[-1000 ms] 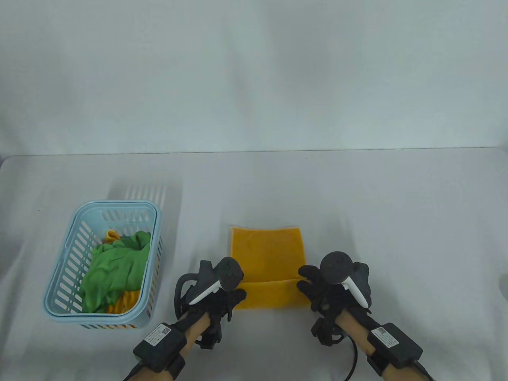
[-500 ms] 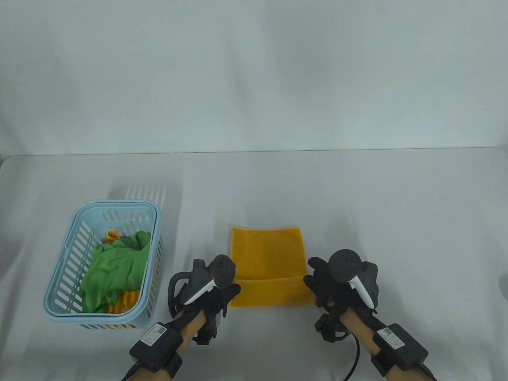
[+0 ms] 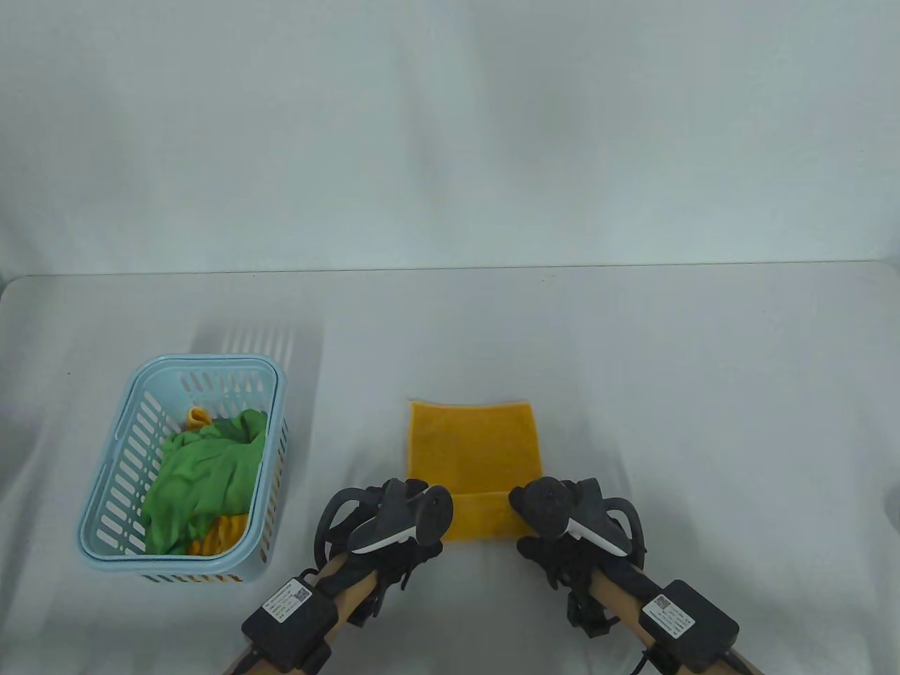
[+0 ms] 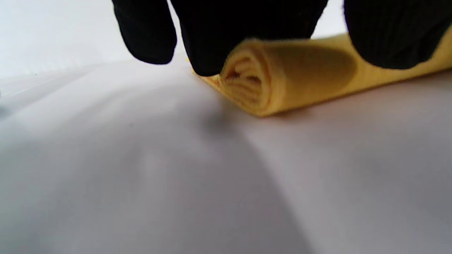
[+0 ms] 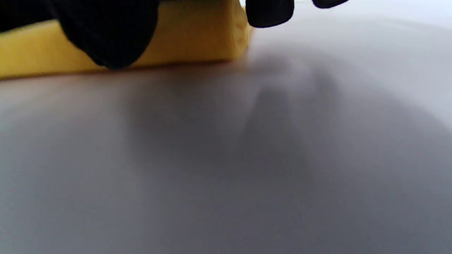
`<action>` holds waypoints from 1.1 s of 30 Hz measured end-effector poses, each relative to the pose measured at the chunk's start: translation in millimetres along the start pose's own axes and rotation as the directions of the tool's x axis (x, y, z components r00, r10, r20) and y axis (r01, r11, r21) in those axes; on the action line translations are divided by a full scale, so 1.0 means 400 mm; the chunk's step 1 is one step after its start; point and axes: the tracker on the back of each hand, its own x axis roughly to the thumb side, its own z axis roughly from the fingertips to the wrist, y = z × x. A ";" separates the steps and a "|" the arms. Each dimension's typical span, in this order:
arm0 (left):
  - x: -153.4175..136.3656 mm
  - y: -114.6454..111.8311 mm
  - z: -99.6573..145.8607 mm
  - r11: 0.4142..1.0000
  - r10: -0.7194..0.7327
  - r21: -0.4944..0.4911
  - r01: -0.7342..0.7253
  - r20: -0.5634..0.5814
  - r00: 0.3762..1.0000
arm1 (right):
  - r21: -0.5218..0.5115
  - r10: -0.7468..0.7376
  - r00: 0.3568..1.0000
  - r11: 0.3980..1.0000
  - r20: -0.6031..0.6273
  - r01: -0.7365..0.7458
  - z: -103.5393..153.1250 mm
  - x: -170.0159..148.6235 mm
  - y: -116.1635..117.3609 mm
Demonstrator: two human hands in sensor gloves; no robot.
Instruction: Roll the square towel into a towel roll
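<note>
**Towel roll under way at the near edge**

Orange square towel [image 3: 474, 450] lies flat on the white table [image 3: 633, 351], its near edge already turned into a short roll [image 4: 254, 84] that sits between the two hands. The left hand [image 3: 401, 534] curls over the roll's left end, with fingers [image 4: 212, 42] behind it and the thumb in front; the right hand [image 3: 555, 527] grips the right end the same way. The hands are well apart, one at each end.

To do this step well, I judge both hands should push forward at an even pace so the roll stays straight and its ends stay flush. Keeping the fingertips pressing down and tucking should hold the spiral tight; loose layers could telescope out sideways.

Off to the left, a light blue slotted basket [image 3: 112, 492] holds green cloth [image 3: 204, 471] and some orange cloth.

White labels on the black wrist units [image 3: 285, 601] carry small print and a square code, too small to read.
</note>
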 end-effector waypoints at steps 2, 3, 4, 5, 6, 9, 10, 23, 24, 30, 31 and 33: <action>0.001 -0.009 -0.003 1.000 0.005 -0.012 -0.005 -0.004 1.000 | 0.005 0.011 1.000 1.000 -0.011 -0.011 -0.006 0.000 0.007; 0.001 -0.013 -0.004 1.000 0.000 -0.016 0.000 -0.009 1.000 | -0.002 0.010 1.000 1.000 -0.017 -0.010 -0.009 -0.001 0.010; 0.001 -0.016 -0.005 1.000 -0.007 -0.018 0.006 -0.012 1.000 | -0.006 0.010 1.000 1.000 -0.020 -0.010 -0.011 -0.001 0.011; 0.001 -0.021 -0.008 0.999 -0.020 -0.025 0.019 -0.014 1.000 | -0.010 0.009 1.000 1.000 -0.028 -0.009 -0.012 -0.003 0.012; 0.001 -0.025 -0.011 0.999 -0.033 -0.035 0.032 -0.015 0.999 | -0.021 -0.003 0.999 1.000 -0.032 0.002 -0.014 -0.004 0.010; 0.001 -0.029 -0.013 0.998 -0.046 -0.034 0.045 -0.023 0.999 | -0.047 -0.007 0.999 0.999 -0.038 0.005 -0.015 -0.008 0.009; 0.000 -0.028 -0.013 0.999 -0.041 -0.034 0.041 -0.025 0.999 | -0.064 -0.027 0.999 0.998 -0.036 0.025 -0.016 -0.010 0.009; -0.062 0.010 -0.013 0.957 0.283 -0.041 -0.287 -0.068 0.957 | -0.076 -0.286 0.957 0.957 -0.048 0.282 -0.022 -0.054 -0.031; -0.070 0.011 -0.014 0.945 0.320 -0.043 -0.324 -0.076 0.944 | -0.077 -0.319 0.946 0.946 -0.058 0.315 -0.022 -0.060 -0.034; -0.099 0.013 -0.014 0.900 0.429 -0.027 -0.436 -0.124 0.895 | -0.091 -0.471 0.874 0.882 -0.120 0.463 -0.021 -0.092 -0.042; -0.101 0.013 -0.014 0.894 0.440 -0.024 -0.447 -0.131 0.888 | -0.097 -0.484 0.865 0.875 -0.132 0.475 -0.021 -0.097 -0.042; -0.103 0.013 -0.014 0.885 0.456 -0.032 -0.464 -0.138 0.879 | -0.106 -0.489 0.860 0.872 -0.149 0.477 -0.020 -0.103 -0.044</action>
